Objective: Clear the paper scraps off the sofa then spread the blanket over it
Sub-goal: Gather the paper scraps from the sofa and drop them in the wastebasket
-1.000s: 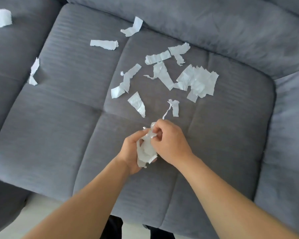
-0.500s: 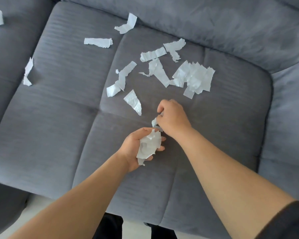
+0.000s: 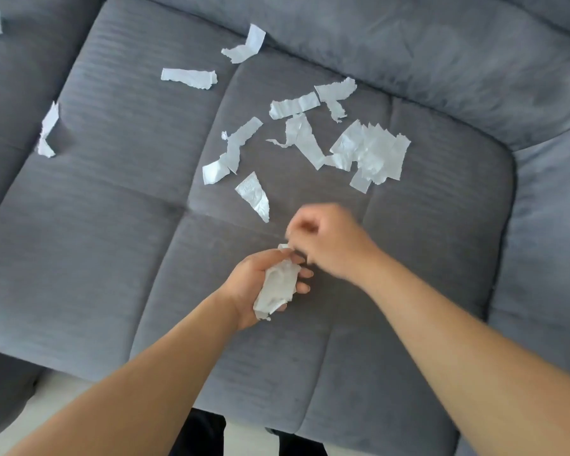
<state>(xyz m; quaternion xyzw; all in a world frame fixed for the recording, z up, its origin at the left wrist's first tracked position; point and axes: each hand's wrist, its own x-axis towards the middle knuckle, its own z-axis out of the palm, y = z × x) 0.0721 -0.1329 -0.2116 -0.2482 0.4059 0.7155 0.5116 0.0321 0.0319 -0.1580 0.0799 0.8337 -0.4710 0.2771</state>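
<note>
Head | left hand (image 3: pixel 252 279) grips one wad (image 3: pixel 278 286) | right hand (image 3: pixel 329 245): grip unclear | ten-odd scraps (image 3: pixel 372 153) on sofa (image 3: pixel 96 258)

Two forearms, a left forearm (image 3: pixel 139 373) and a right forearm (image 3: pixel 448 327), are uncovered from elbow to wrist, with no sleeve over them. The left hand (image 3: pixel 260 278) appears sharp and bare; the right hand (image 3: pixel 329 245) is smeared by motion blur. Between the arms, at the bottom edge, are legs in black trousers (image 3: pixel 199 434).
</note>
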